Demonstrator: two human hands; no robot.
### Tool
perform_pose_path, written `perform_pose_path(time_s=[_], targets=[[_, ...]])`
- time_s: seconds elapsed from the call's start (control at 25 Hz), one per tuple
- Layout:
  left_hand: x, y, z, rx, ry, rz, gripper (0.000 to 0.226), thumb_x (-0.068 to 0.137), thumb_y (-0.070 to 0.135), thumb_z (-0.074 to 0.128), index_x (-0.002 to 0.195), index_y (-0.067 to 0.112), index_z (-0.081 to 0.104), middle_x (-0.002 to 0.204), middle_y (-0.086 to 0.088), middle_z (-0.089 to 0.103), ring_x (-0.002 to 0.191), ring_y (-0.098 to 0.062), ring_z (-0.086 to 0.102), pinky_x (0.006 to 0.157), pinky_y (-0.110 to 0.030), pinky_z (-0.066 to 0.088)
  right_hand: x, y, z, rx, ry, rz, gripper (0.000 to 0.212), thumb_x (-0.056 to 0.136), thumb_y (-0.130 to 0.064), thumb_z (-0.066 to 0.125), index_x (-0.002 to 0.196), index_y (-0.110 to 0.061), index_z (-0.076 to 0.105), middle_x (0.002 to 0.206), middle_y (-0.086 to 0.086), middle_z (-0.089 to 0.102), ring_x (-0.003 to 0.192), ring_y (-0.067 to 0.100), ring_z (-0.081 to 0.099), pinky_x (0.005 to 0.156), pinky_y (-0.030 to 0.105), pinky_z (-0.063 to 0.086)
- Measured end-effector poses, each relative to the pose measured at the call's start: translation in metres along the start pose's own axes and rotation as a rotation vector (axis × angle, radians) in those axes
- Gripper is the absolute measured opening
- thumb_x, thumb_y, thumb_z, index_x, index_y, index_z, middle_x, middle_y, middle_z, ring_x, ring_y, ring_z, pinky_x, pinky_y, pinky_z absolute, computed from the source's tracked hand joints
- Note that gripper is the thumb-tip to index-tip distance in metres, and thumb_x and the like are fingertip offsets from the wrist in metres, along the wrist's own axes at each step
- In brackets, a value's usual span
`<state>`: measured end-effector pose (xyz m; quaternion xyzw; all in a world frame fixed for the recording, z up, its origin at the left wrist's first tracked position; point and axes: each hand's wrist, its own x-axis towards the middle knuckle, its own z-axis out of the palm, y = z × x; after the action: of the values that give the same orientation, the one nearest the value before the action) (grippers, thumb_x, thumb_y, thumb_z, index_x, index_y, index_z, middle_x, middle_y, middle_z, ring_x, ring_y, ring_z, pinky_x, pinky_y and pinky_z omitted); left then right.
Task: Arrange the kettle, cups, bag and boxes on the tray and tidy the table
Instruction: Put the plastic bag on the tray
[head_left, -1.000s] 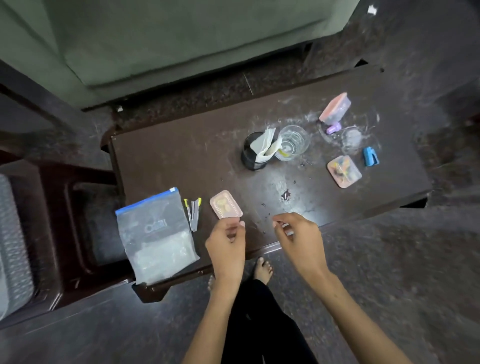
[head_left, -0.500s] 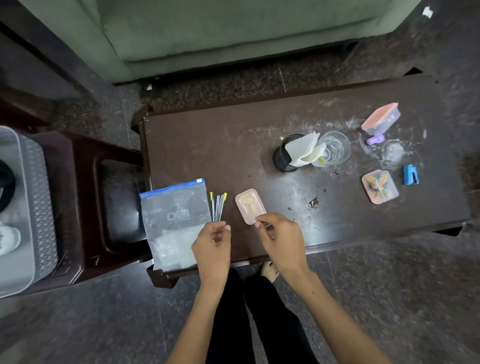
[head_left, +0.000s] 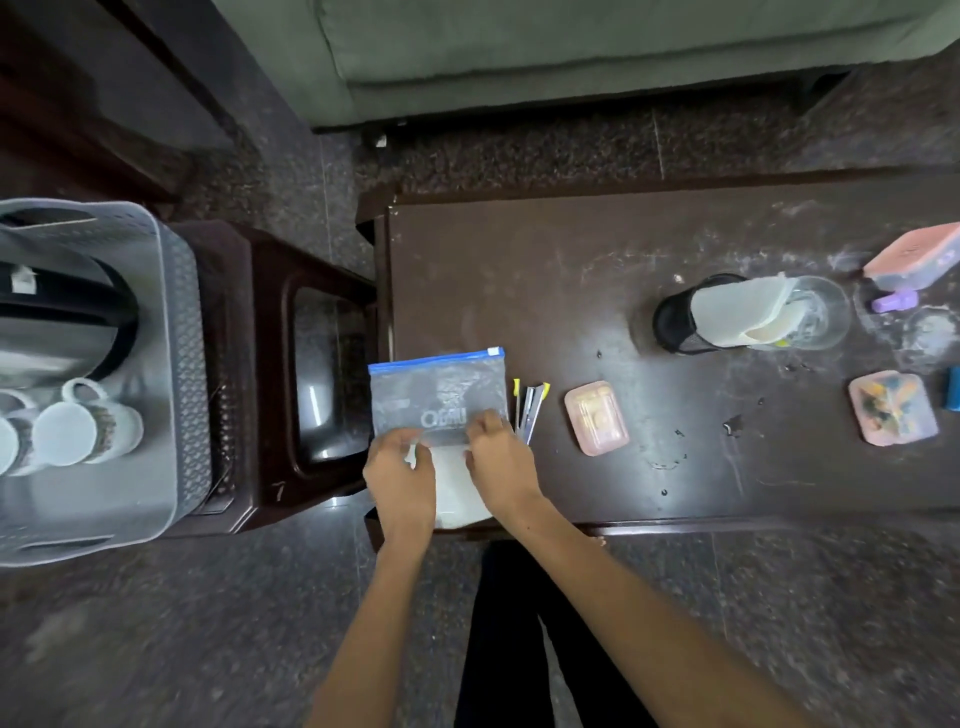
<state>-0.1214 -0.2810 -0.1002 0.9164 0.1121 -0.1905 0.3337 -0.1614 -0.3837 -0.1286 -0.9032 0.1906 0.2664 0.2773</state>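
We find the zip-lock bag (head_left: 439, 400), clear with a blue seal strip, lying flat at the near left corner of the dark table (head_left: 597, 249), its lower part holding a white mass. Both hands are on it, side by side with a small gap between them. The left hand (head_left: 399, 480) grips the bag's lower left portion with curled fingers; the right hand (head_left: 500, 460) pinches the bag's right middle, fingertips on the plastic near the printed lettering.

Just right of the right hand we note a small bundle of thin sticks with yellow tips (head_left: 529, 410), touching or nearly touching the bag's edge; we cannot tell which. Further right of that hand lies a small pink box (head_left: 596, 418), flat on the table. Well to the right sits a second pink box (head_left: 892, 408) with coloured contents, a blue item (head_left: 953, 396) at the frame edge beside it. Beyond the right hand, farther back, stand a black mesh cup (head_left: 675, 319) with white paper in it and a clear glass (head_left: 823, 312) touching it, then a pink-lidded box (head_left: 911, 255) tilted over a purple piece (head_left: 894, 300).

Left of the left hand stands a dark stool (head_left: 317, 364), and beyond it a grey tray (head_left: 179, 364) holding the kettle (head_left: 62, 317) and white cups (head_left: 85, 428).
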Motion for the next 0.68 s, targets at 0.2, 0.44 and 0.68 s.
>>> perform_pose_path(time_s=[0.2, 0.44, 0.68], targets=[[0.027, -0.023, -0.001, 0.087, -0.013, -0.029, 0.027, 0.086, -0.002, 0.062, 0.112, 0.001, 0.056, 0.119, -0.02, 0.054, 0.105, -0.033, 0.056, 0.083, -0.028, 0.041, 0.006, 0.01, 0.018, -0.023, 0.03, 0.045, 0.045, 0.085, 0.004, 0.049, 0.128, -0.007, 0.047, 0.135, 0.008, 0.037, 0.122, 0.025, 0.04, 0.076, 0.036, 0.05], [0.05, -0.036, -0.01, -0.231, -0.277, -0.254, 0.016, 0.08, 0.01, 0.075, 0.085, -0.002, 0.065, 0.091, -0.017, 0.07, 0.08, -0.025, 0.062, 0.072, -0.033, 0.05, 0.005, 0.023, 0.02, 0.171, 0.085, 0.095, 0.038, 0.086, 0.0, 0.053, 0.123, -0.011, 0.055, 0.132, 0.003, 0.04, 0.111, 0.021, 0.052, 0.081, 0.037, 0.054], [0.048, -0.033, -0.036, -0.454, -0.479, -0.12, 0.016, 0.094, 0.016, 0.057, 0.1, 0.001, 0.057, 0.09, -0.005, 0.075, 0.09, -0.024, 0.065, 0.085, -0.047, 0.051, 0.004, 0.036, 0.008, 0.898, 0.337, 0.303, 0.032, 0.081, -0.006, 0.07, 0.112, -0.006, 0.062, 0.115, 0.008, 0.059, 0.096, 0.016, 0.06, 0.085, 0.03, 0.054]])
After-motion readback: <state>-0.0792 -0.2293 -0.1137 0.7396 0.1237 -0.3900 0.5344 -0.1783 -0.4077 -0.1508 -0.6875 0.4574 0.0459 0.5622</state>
